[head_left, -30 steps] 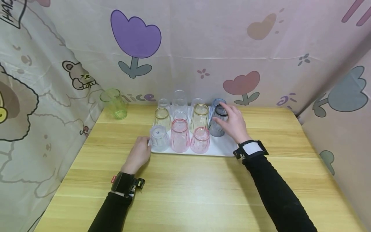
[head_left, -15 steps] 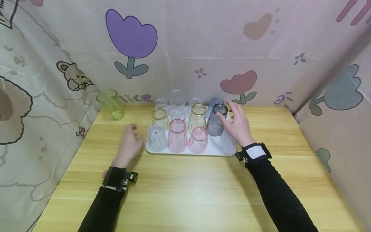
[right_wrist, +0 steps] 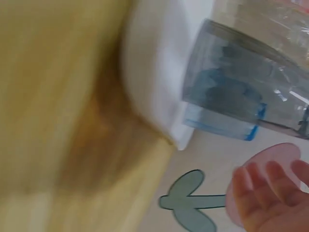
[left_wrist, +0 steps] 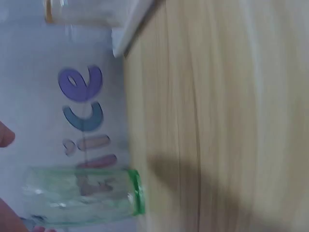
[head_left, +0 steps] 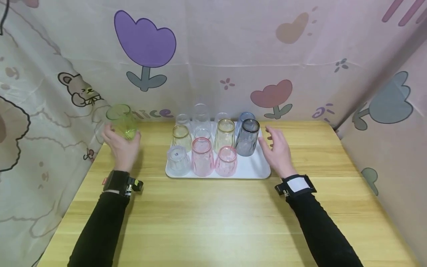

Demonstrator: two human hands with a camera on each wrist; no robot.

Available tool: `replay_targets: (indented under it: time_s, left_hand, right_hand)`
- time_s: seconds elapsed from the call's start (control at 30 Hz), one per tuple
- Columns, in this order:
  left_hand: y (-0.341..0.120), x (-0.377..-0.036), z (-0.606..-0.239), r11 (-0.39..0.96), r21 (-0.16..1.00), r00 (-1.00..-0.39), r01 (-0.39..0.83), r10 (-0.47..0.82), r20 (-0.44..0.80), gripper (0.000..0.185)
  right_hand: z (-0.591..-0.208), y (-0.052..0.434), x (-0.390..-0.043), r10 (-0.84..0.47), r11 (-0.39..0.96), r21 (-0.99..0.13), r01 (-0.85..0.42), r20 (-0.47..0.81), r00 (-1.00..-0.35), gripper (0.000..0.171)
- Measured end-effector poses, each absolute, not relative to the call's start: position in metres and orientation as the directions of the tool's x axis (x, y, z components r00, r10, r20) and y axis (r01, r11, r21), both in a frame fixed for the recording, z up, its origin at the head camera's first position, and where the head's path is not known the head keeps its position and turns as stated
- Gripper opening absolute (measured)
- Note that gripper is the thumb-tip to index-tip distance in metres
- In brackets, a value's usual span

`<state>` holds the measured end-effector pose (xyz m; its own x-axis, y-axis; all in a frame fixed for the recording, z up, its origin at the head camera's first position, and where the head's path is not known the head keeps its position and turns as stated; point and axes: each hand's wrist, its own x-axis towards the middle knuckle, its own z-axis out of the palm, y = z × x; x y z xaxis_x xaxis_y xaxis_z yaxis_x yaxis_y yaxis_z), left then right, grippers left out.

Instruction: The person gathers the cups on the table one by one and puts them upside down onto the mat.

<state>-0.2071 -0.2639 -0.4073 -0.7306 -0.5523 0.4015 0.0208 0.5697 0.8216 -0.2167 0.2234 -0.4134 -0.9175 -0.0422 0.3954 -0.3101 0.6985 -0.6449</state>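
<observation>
In the head view a green glass (head_left: 121, 115) stands at the back left of the table, and my left hand (head_left: 122, 148) reaches up to it with thumb and fingers spread on either side. The left wrist view shows this green glass (left_wrist: 84, 195) upright on the wood, my thumb (left_wrist: 5, 135) apart from it and fingers close by its top end. My right hand (head_left: 277, 152) hovers beside the white tray (head_left: 257, 168), fingers loosely bent and holding nothing. Nearest to it stands a dark grey glass (head_left: 247, 139), with a blue glass (right_wrist: 224, 126) behind.
Several more glasses stand on the tray: a tall pink glass (head_left: 202, 159), a short pink glass (head_left: 227, 163), a clear glass (head_left: 178, 161), yellowish glasses (head_left: 225, 137) and others behind. A patterned cloth (head_left: 200, 44) hangs along the table's back and sides.
My left hand has left the tray's left edge and moved back and left to the green glass. My right hand has drawn away rightward from the dark grey glass, which stays on the tray.
</observation>
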Motion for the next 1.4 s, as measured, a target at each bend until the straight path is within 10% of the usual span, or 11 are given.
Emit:
replay_targets:
  time_s: [0.43, 1.4]
  left_hand:
    - [-0.311, -0.24, -0.406, 0.395, 0.896, -0.793, -0.201, -0.603, 0.088, 0.12]
    - [-0.319, -0.248, -0.414, 0.366, 0.903, -0.813, -0.224, -0.581, 0.034, 0.092]
  right_hand:
    - [-0.432, 0.241, -0.21, -0.126, 0.837, -0.527, -0.146, 0.075, -0.989, 0.057]
    - [-0.437, 0.25, -0.206, -0.129, 0.822, -0.561, -0.098, -0.015, -0.992, 0.045]
